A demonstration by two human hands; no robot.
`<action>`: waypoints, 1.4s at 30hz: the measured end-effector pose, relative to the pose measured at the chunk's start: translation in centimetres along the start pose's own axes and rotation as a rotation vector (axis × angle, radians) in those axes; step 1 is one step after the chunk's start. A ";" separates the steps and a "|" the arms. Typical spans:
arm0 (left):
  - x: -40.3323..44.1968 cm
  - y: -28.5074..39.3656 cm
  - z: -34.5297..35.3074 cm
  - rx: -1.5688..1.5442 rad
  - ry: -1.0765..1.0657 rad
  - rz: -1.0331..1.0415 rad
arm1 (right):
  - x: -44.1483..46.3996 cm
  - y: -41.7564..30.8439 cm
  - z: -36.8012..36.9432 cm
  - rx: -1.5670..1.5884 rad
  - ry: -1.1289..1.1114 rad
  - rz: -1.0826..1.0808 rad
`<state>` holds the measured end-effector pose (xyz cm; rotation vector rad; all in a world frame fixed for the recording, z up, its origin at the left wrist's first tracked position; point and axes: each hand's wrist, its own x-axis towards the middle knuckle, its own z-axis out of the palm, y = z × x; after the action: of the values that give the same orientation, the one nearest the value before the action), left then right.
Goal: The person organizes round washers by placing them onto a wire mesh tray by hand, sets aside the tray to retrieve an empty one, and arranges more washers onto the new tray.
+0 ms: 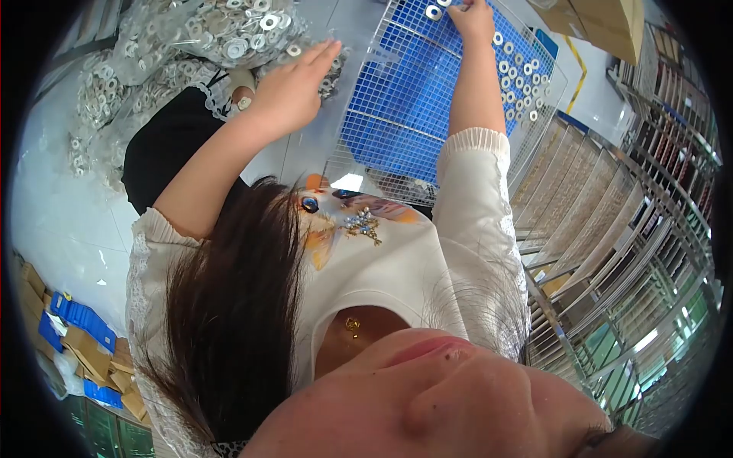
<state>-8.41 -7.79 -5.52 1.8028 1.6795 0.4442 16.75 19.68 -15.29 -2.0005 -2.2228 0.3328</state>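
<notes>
My left hand (pixel 290 91), its fingers stretched out together, hovers beside clear plastic bags (pixel 221 34) full of pale, flat metal rings like washers. Nothing shows in that hand. At the top edge my right hand (pixel 472 21) reaches over a wire mesh rack (pixel 416 49) with blue beneath the grid. Its fingers are bent together, and the frame edge partly cuts off the tips. Beside them lie a few loose rings (pixel 434 12). More rings (pixel 519 72) are spread over the right part of the mesh; whether my right fingers grip one is unclear.
More bagged rings (pixel 103 88) lie at the left. On the right stand metal racks (pixel 649 206) with stacked trays. A cardboard box (pixel 599 27) is at the top right. Blue bins (pixel 84 317) and cartons (pixel 84 355) sit at the lower left.
</notes>
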 end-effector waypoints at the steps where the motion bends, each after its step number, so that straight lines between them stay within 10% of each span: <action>1: 0.0 0.2 -0.2 -0.008 -0.041 -0.026 | -0.1 -0.7 -0.8 0.073 -0.038 0.036; 20: -0.1 0.0 -0.3 -0.019 -0.056 -0.051 | -3.7 -3.4 1.5 0.037 -0.026 -0.058; 25: 0.0 -1.0 -0.1 -0.017 -0.018 -0.077 | -6.9 -5.4 -1.8 0.420 -0.079 0.063; 27: 0.1 -1.2 -0.3 -0.060 0.012 -0.048 | -9.6 -5.3 -2.9 1.033 -0.493 0.116; 31: 0.4 -1.4 0.0 -0.115 0.030 -0.076 | -16.5 -11.1 -5.2 1.146 -0.696 -0.151; 37: 0.7 -1.6 0.1 -0.125 0.061 -0.046 | -18.7 -13.1 -2.9 0.621 -0.183 -0.501; 42: 0.8 -1.4 0.0 -0.117 0.023 -0.078 | -13.0 -6.9 -8.4 0.540 -0.151 0.088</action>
<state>-9.36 -7.01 -6.60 1.6478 1.6965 0.5198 13.61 6.79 -4.84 -1.8155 -1.8484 1.0016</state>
